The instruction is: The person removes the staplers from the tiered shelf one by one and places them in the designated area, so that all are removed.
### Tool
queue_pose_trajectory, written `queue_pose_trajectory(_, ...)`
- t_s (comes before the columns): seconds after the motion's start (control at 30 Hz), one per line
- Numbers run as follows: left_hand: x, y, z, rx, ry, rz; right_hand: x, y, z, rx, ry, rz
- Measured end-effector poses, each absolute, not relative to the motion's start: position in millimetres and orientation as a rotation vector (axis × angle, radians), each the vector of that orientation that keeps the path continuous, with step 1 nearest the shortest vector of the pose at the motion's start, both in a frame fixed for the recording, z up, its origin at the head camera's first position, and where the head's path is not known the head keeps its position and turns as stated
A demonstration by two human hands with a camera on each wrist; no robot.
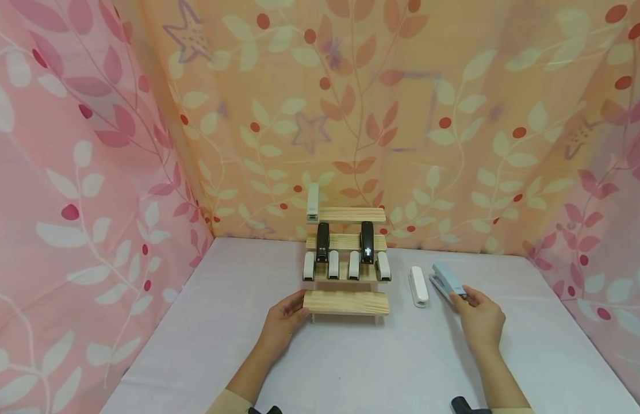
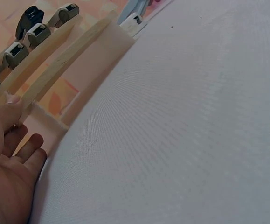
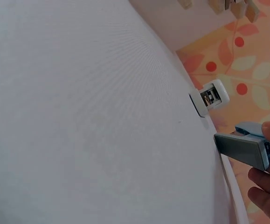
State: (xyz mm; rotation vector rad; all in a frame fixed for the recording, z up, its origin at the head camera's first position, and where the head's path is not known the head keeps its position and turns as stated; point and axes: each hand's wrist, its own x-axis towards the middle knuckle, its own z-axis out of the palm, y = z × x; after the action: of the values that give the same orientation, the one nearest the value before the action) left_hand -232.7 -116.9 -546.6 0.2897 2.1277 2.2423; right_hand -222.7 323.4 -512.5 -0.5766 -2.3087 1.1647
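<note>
Left hand (image 1: 283, 322): thumb and fingers pinch the left end of the wooden rack's (image 1: 345, 302) lowest step.
Right hand (image 1: 482, 325): pinches the near end of a light-blue stapler (image 1: 449, 279).
Stapler's spot: just right of a white stapler (image 1: 418, 286) on the table (image 1: 351, 368).
Rack's upper steps: seven staplers (image 1: 322, 242), two of them black.

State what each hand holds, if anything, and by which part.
The right hand holds the blue stapler by its near end; the left hand grips the wooden rack by the left end of its lowest step.
</note>
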Motion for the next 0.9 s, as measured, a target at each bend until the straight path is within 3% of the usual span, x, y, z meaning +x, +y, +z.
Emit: queue_pose_trajectory(0.9,-233,-116,-547,0.284,2.162,2.229,-223,315,-525,-0.49,-2.466,1.034)
